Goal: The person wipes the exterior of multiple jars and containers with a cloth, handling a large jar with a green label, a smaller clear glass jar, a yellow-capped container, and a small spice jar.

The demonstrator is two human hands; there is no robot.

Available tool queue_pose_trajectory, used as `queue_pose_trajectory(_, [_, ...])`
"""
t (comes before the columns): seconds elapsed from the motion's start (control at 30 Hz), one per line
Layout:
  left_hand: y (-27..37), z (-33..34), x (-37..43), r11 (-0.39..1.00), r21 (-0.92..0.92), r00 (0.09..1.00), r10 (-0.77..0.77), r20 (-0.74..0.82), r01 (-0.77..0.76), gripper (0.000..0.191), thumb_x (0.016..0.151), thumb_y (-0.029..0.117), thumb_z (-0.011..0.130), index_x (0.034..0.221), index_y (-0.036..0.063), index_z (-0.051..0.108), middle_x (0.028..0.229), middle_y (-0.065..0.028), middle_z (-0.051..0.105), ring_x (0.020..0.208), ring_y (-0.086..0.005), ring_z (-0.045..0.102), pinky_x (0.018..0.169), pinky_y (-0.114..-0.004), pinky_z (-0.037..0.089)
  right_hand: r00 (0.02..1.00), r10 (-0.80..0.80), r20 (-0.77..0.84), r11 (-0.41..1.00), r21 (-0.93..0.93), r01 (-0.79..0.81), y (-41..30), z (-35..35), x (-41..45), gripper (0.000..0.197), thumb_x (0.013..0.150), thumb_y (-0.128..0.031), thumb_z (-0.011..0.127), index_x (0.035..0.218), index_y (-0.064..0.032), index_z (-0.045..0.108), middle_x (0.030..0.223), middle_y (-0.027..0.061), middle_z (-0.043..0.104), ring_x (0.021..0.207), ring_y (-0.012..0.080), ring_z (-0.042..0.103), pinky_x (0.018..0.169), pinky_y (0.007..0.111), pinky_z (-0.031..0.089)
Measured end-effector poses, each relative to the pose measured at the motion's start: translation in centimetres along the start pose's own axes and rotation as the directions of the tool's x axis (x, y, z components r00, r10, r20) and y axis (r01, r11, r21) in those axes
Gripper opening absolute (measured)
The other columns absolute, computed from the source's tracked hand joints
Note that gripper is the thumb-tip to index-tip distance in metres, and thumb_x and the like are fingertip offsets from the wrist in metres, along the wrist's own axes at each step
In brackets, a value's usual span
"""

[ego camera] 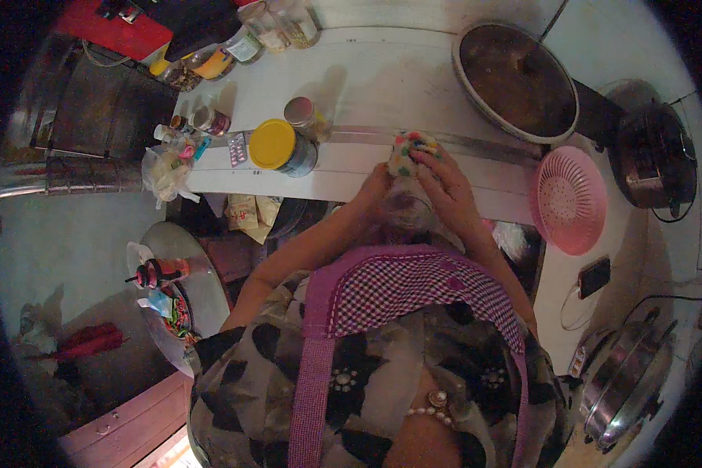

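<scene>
Both of my hands meet over the counter's front edge, in front of my chest. My right hand (446,180) presses its fingers onto a folded white cloth (405,159) with coloured spots. At the cloth's left side, my left hand (375,188) grips its edge, its fingers partly hidden. Just below the cloth, between my wrists, shows a clear round vessel (410,209), perhaps a jar. Whether my palms also touch it is hard to tell. To the left of my hands stands a can with a yellow lid (274,144), beside a small lidded jar (304,114).
A large round basin (515,82) and a pink plastic colander (568,202) are on the right. Beyond them sit a black cooker (652,155), a phone (594,278) and a metal pan (629,380). A pill blister pack (237,149) and knotted plastic bag (168,172) lie left.
</scene>
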State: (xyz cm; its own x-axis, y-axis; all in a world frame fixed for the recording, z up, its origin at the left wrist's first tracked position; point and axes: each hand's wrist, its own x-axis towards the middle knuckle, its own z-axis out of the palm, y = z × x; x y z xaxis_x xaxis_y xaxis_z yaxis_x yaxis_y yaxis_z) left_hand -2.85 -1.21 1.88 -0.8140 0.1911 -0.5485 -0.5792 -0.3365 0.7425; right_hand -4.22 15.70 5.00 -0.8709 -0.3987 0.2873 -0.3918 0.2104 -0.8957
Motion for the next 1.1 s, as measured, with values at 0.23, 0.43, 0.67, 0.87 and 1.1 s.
queue_pose_trajectory(0.23, [-1.0,-2.0,1.3,0.888,-0.412,0.955,-0.084,0.286,0.202,0.045,0.088,0.048,0.038,0.115,0.0135,0.049,0.108,-0.0081,0.056,0.094,-0.0257,0.054,0.074,-0.04,0.047,0.996,-0.033,0.084,0.991,-0.123,0.043,2.7,2.0,0.3,0.032,0.086,-0.022,0.05,0.114,-0.0049,0.055,0.123,0.0183,0.046,0.116,0.0294,0.041,0.095,0.034,0.033])
queue_pose_trajectory(0.43, [-1.0,-1.7,1.2,0.906,-0.276,0.915,-0.221,0.337,0.32,0.047,0.088,0.048,0.041,0.114,0.0106,0.051,0.108,-0.0093,0.057,0.096,-0.0257,0.055,0.083,-0.043,0.046,1.0,-0.008,0.024,0.996,0.087,0.005,7.8,1.9,4.0,0.036,0.088,-0.027,0.045,0.116,-0.0066,0.054,0.117,0.0157,0.051,0.111,0.0312,0.045,0.096,0.038,0.033])
queue_pose_trajectory(0.67, [-1.1,1.0,0.0,0.983,-0.174,0.996,-0.077,-0.054,0.067,0.048,0.084,0.05,0.043,0.112,0.0111,0.049,0.105,-0.0104,0.056,0.091,-0.028,0.057,0.075,-0.046,0.049,0.889,0.457,-0.026,0.734,0.576,-0.36,10.0,3.3,3.5,0.037,0.089,-0.028,0.046,0.114,-0.0024,0.054,0.113,0.0131,0.054,0.104,0.023,0.051,0.091,0.031,0.037])
queue_pose_trajectory(0.87, [-2.3,-1.2,-1.0,0.955,-0.294,0.967,0.046,0.252,0.031,0.053,0.084,0.053,0.039,0.115,0.0106,0.048,0.108,-0.0099,0.055,0.093,-0.0256,0.057,0.077,-0.044,0.049,0.873,0.419,0.25,0.732,0.476,-0.487,-0.1,1.5,-0.9,0.039,0.087,-0.028,0.051,0.117,-0.0036,0.053,0.124,0.0106,0.047,0.11,0.0187,0.047,0.094,0.029,0.034])
queue_pose_trajectory(1.1, [-5.9,-3.5,2.2,0.506,0.407,0.65,0.583,0.488,-0.76,0.048,0.087,0.046,0.038,0.119,0.0119,0.046,0.114,-0.0088,0.052,0.101,-0.0248,0.052,0.081,-0.043,0.047,0.957,-0.056,0.286,0.98,-0.167,0.107,0.4,1.2,2.3,0.039,0.081,-0.026,0.057,0.114,-0.0051,0.055,0.125,0.0198,0.043,0.117,0.0351,0.039,0.096,0.038,0.032])
